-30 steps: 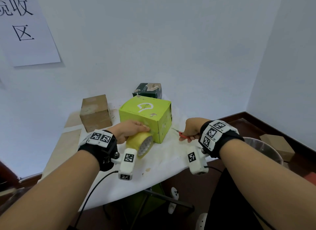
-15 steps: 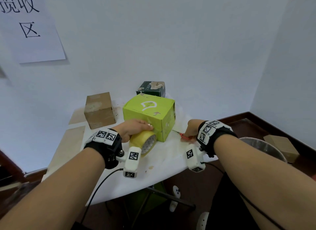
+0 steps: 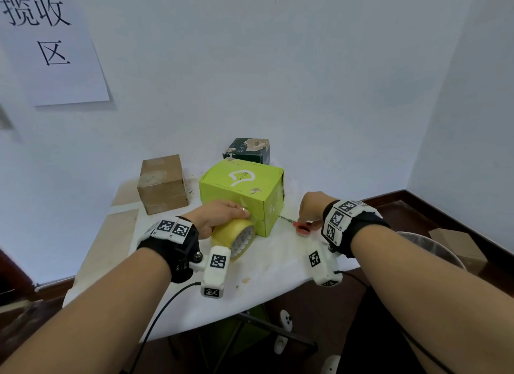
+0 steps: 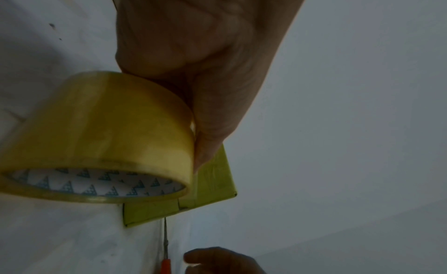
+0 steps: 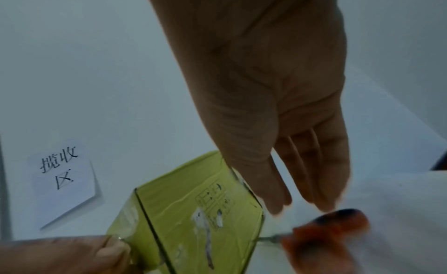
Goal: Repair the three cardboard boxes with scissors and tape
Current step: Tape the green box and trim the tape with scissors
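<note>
A: Where's the tape roll (image 3: 233, 237)?
B: Gripped in the left hand (image 3: 219, 215), against the green box (image 3: 241, 190) near face.
A: The scissors (image 3: 301, 225)?
B: Flat on the table (image 3: 281, 259), right of that box. The right hand (image 3: 313, 207) hovers above, fingers straight; contact seems unlikely, though the picture is blurred.

Both forearms reaching forward, bare, marker bands on wrists, left hand (image 3: 219, 216) palm down, fingers curled in a grip, right hand (image 3: 313, 209) lowered, fingers extended, nearly straight
</note>
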`<action>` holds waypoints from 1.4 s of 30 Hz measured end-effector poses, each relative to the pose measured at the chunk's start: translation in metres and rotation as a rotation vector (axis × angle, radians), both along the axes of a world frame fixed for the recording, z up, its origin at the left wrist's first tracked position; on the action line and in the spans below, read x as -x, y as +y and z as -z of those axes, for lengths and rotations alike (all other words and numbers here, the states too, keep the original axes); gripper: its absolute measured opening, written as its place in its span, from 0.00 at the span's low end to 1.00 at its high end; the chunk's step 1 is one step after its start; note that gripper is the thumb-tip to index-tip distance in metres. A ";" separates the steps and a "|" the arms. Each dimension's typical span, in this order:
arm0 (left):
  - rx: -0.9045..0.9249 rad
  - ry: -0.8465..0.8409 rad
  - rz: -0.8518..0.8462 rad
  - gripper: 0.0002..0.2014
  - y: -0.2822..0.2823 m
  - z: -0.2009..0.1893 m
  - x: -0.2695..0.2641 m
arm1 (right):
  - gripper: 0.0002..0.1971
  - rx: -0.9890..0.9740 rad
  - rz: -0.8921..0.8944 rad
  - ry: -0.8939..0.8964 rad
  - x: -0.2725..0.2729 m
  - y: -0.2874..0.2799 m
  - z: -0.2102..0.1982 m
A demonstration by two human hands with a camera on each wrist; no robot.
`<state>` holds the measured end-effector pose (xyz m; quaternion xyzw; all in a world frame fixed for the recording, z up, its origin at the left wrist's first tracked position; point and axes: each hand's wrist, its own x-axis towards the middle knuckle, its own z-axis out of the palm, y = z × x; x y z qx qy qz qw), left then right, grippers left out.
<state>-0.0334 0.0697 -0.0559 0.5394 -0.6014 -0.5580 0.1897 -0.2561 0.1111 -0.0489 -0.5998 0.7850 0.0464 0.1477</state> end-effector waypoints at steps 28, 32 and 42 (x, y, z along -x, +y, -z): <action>-0.003 -0.014 0.066 0.03 -0.002 0.000 -0.014 | 0.18 0.680 -0.232 -0.165 -0.071 -0.021 0.005; 0.054 -0.093 0.060 0.06 -0.003 -0.008 -0.029 | 0.18 0.684 -0.250 -0.090 -0.073 -0.018 0.005; 0.644 -0.615 0.015 0.05 -0.016 -0.006 -0.054 | 0.21 0.680 -0.253 -0.238 -0.075 -0.016 0.018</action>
